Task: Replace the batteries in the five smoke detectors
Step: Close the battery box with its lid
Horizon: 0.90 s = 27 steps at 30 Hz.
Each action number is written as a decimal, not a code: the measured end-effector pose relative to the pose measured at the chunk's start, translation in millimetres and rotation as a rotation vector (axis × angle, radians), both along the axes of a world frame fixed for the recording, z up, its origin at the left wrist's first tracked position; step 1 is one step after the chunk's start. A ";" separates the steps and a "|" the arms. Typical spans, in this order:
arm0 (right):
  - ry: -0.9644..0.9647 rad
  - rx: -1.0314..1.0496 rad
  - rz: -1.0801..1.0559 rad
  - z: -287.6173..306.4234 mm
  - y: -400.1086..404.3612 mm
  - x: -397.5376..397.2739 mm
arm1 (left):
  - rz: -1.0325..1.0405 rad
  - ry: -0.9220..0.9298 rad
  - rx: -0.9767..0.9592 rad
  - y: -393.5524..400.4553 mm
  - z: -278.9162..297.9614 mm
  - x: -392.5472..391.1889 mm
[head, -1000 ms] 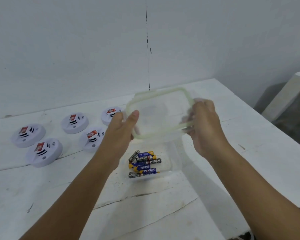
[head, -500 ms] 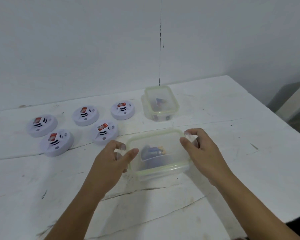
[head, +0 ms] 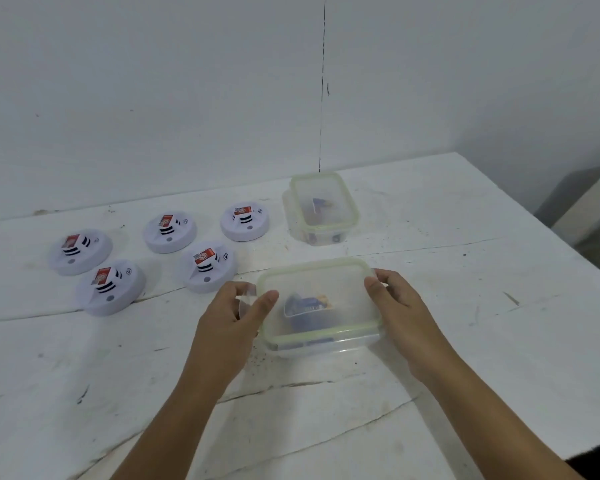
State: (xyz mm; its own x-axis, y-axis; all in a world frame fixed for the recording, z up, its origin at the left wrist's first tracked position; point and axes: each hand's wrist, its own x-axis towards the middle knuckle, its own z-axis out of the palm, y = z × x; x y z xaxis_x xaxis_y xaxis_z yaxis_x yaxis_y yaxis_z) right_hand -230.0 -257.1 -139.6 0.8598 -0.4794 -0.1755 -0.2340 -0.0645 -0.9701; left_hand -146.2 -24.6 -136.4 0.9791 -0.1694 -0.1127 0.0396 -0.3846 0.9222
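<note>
Both hands, left hand (head: 238, 308) and right hand (head: 394, 299), clamp the lidded battery box (head: 321, 306) mid-tabletop; the five smoke detectors (head: 205, 265) toward the far-left edge look closed, so progress is unclear.

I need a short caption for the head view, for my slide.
Both hands hold a lidded battery box beside five smoke detectors.

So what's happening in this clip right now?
A person has both hands on the near container, its lid on and batteries showing through. The left hand pinches the clip flap at its left end; the right hand grips the right end. A second lidded container sits farther back. Five smoke detectors lie untouched on the table to the left.
</note>
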 end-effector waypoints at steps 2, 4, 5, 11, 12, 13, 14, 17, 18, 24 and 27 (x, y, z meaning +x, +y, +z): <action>0.009 0.021 0.035 -0.2 -2.1 -1.7 | -0.014 0.015 -0.006 4.5 -2.4 -4.4; 0.020 0.032 0.059 -1.2 -3.4 -4.7 | -0.007 0.040 -0.051 8.6 -5.3 -8.6; 0.024 0.035 0.064 -1.6 -3.3 -6.3 | -0.004 0.046 -0.060 9.9 -6.8 -9.5; 0.030 0.036 0.075 -2.0 -4.0 -8.7 | 0.026 0.056 -0.107 8.3 -8.0 -9.7; 0.030 0.027 0.079 -1.9 -3.4 -8.3 | 0.036 0.051 -0.114 7.6 -8.4 -10.6; 0.026 0.012 0.081 -1.8 -2.7 -7.8 | 0.046 0.037 -0.113 6.5 -8.5 -11.4; 0.019 -0.006 0.079 -1.8 -1.7 -6.7 | 0.058 0.016 -0.103 4.8 -8.8 -10.9; 0.012 -0.079 0.054 -0.5 -0.6 0.1 | 0.061 -0.039 -0.059 -3.4 -6.4 -0.9; 0.015 -0.105 0.045 0.7 -1.1 3.5 | 0.052 -0.051 -0.043 -7.4 -4.5 3.7; 0.013 -0.214 0.044 9.8 -3.3 17.5 | 0.150 -0.189 0.055 -20.0 4.3 9.3; -0.018 -0.235 0.061 9.4 -0.6 16.1 | 0.137 -0.241 0.122 -15.2 1.5 0.0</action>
State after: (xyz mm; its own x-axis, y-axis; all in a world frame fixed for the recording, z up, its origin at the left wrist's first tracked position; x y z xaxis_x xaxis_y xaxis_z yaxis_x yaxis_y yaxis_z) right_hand -213.9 -257.7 -130.2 0.8906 -0.4521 -0.0496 -0.2054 -0.3026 -0.9307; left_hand -146.3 -39.8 -134.9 0.9929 -0.0330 0.1145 -0.1156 -0.4992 0.8587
